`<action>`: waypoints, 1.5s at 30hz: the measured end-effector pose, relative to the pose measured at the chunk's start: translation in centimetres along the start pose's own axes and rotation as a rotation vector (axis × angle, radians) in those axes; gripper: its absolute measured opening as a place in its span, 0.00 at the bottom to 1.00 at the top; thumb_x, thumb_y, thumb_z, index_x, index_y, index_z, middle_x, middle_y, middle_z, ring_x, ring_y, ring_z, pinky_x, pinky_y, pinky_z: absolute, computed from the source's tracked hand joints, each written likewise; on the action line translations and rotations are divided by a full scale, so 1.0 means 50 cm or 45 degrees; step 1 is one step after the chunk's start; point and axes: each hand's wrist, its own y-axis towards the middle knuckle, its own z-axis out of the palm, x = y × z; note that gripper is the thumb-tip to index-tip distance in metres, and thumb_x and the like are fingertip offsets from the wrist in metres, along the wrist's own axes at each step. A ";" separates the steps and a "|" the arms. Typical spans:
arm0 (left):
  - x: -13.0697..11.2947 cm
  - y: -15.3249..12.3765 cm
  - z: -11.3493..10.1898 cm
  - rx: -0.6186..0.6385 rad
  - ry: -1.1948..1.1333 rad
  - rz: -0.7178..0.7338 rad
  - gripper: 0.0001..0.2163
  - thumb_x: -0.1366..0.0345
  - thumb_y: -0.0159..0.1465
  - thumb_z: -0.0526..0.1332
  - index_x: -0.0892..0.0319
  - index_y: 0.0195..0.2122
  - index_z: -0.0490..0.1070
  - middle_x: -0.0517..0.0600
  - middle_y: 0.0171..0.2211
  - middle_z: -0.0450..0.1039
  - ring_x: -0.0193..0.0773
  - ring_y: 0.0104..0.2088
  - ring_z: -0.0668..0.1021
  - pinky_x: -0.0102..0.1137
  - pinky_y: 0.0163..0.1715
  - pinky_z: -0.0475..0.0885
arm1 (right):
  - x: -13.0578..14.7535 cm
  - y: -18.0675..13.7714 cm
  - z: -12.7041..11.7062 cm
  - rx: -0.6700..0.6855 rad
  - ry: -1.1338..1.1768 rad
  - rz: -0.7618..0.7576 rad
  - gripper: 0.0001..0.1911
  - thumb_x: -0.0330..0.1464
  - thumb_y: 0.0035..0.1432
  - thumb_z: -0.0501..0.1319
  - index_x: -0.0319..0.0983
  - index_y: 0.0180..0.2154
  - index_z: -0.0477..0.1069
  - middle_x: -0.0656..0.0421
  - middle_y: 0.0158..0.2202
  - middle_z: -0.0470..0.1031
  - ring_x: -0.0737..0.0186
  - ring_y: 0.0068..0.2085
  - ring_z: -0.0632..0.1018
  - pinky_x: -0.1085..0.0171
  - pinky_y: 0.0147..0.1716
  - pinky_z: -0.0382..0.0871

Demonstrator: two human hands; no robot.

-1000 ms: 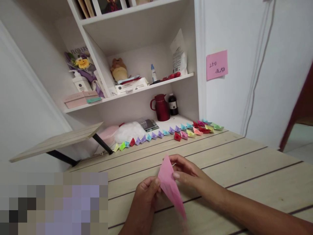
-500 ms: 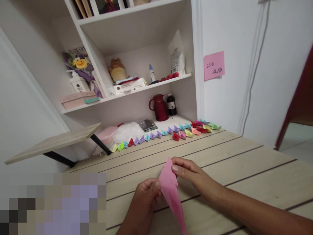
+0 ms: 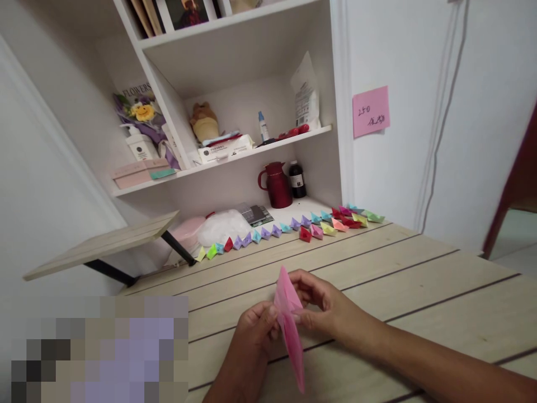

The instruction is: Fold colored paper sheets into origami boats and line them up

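A folded sheet of pink paper (image 3: 289,313) is held up above the wooden tabletop, its long narrow end pointing down toward me. My left hand (image 3: 259,324) pinches its left edge between thumb and fingers. On the other side, my right hand (image 3: 316,299) grips the right edge, thumb in front and fingers partly hidden behind the paper. Creases and overlapping layers show along its middle. Beyond the hands, a row of small folded paper boats (image 3: 264,233) in several colours lines the back of the table.
A raised wooden stand (image 3: 104,243) with black legs is at the left. Behind the boats are a white plastic bag (image 3: 224,226), a red jug (image 3: 278,184) and a dark bottle (image 3: 297,180). A pink note (image 3: 371,112) is stuck on the wall. The lower left is pixelated.
The pink paper has turned more edge-on, and its lower tip has swung left. My right thumb has moved down along its edge. The view has shifted slightly.
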 end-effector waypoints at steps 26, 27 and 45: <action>-0.010 0.000 0.009 -0.085 0.002 0.032 0.17 0.54 0.52 0.71 0.62 0.22 0.70 0.46 0.21 0.64 0.32 0.25 0.64 0.28 0.30 0.59 | 0.011 -0.002 -0.014 -0.200 -0.168 -0.017 0.24 0.40 0.54 0.65 0.43 0.52 0.66 0.58 0.40 0.69 0.60 0.38 0.70 0.61 0.39 0.64; -0.009 0.001 0.008 -0.079 -0.007 0.023 0.16 0.54 0.52 0.70 0.62 0.22 0.70 0.45 0.21 0.63 0.31 0.25 0.63 0.27 0.30 0.59 | 0.011 -0.002 -0.015 -0.198 -0.164 -0.014 0.24 0.40 0.54 0.65 0.42 0.52 0.66 0.57 0.40 0.70 0.59 0.39 0.70 0.60 0.40 0.64; -0.014 -0.003 0.010 -0.032 -0.033 0.019 0.15 0.56 0.54 0.70 0.63 0.24 0.71 0.45 0.22 0.63 0.31 0.26 0.64 0.27 0.31 0.59 | 0.009 -0.006 -0.015 -0.049 -0.123 0.062 0.28 0.42 0.52 0.67 0.42 0.52 0.65 0.58 0.37 0.71 0.59 0.39 0.71 0.60 0.40 0.65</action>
